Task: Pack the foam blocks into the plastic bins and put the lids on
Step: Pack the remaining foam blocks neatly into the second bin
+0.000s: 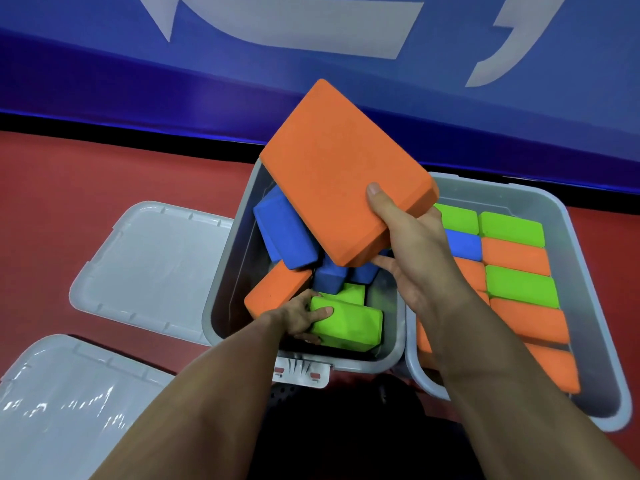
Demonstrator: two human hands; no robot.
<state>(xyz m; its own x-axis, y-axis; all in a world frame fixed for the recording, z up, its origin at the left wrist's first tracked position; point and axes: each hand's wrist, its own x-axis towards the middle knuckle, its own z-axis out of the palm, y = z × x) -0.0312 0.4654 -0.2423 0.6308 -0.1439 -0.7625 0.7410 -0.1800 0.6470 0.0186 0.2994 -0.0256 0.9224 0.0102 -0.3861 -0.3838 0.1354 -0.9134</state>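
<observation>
My right hand [412, 251] grips a large orange foam block [339, 171] by its near corner, thumb on top, held tilted above the left grey bin [225, 271]. Down inside that bin my left hand [298, 317] holds a green block [349, 323] at its left end. Around it lie a blue block [287, 233], more blue ones [332, 278] and an orange block [277, 289], all jumbled. The right grey bin [588, 289] holds neat rows of green [512, 228], orange [516, 256] and blue [464, 244] blocks.
Two translucent grey lids lie on the red floor to the left: one [152, 268] beside the left bin, another [69, 403] at the near left corner. A blue wall with white markings [311, 36] rises behind the bins. A white latch [301, 370] sits on the left bin's near edge.
</observation>
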